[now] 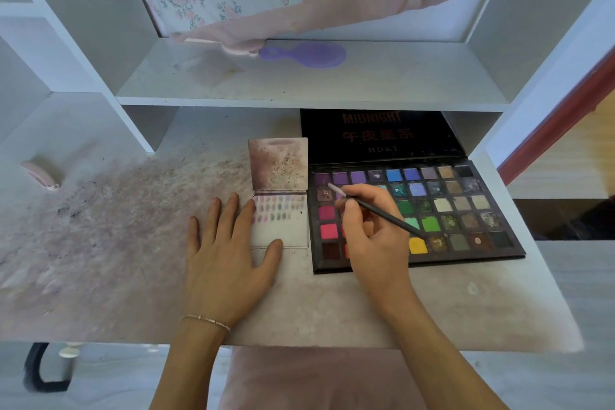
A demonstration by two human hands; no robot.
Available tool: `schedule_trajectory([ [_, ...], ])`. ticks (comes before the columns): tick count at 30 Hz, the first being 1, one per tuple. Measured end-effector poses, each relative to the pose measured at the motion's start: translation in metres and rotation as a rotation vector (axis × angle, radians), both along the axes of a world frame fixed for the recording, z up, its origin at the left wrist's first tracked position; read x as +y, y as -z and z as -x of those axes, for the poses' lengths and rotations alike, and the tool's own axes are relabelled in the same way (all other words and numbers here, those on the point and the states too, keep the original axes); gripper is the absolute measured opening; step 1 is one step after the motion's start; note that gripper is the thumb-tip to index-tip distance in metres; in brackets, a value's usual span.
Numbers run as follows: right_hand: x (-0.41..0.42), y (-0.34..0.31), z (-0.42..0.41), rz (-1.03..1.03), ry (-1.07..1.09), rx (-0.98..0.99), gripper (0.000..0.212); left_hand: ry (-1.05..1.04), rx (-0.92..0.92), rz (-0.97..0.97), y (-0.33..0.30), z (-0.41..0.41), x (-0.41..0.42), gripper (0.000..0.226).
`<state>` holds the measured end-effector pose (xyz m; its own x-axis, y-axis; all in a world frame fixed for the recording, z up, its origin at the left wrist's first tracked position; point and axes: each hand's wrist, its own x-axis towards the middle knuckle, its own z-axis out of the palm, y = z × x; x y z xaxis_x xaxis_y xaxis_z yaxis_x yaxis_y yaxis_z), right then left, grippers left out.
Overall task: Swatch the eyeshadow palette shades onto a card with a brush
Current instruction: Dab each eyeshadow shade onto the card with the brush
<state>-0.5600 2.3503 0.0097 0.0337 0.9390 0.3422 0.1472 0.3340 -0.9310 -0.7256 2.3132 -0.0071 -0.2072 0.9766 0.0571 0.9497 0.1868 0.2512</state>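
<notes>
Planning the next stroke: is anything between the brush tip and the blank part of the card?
Nothing visible blocks it. The brush tip sits over the palette's purple pans; the card lies directly beside. The left hand touches only its left and bottom edges.

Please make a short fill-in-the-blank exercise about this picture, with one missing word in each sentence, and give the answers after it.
1. The right hand holds a thin black ____ in a pinching grip, its tip over the purple pans at the top left of the palette.
2. The left hand lies flat with its thumb on the ____, which already carries rows of small colour marks.
3. The hairbrush on the shelf above is ____ in colour.

Answers: brush; card; purple
</notes>
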Motion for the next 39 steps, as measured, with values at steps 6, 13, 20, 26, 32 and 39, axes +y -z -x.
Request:
schedule_trajectory([
  [6,-0.002,0.001,-0.034,0.029,0.142,-0.042,0.027,0.002,-0.007,-0.008,0.000,0.000,0.000,0.091],
  [13,0.005,0.002,-0.093,0.042,0.385,-0.137,0.028,0.003,-0.030,-0.018,0.000,0.000,0.001,0.092],
  [20,0.011,0.009,-0.114,0.095,0.561,-0.174,0.012,0.009,-0.046,-0.014,-0.001,0.001,0.001,0.089],
  [26,0.013,0.010,-0.116,0.150,0.543,-0.216,0.011,0.001,-0.043,-0.031,0.001,0.002,0.001,0.087],
  [32,0.014,0.010,-0.116,0.173,0.552,-0.255,0.012,0.004,-0.055,-0.033,0.001,0.000,0.001,0.078],
  [39,0.014,0.007,-0.114,0.164,0.518,-0.251,0.020,0.002,-0.063,-0.016,-0.003,0.000,0.001,0.079],
])
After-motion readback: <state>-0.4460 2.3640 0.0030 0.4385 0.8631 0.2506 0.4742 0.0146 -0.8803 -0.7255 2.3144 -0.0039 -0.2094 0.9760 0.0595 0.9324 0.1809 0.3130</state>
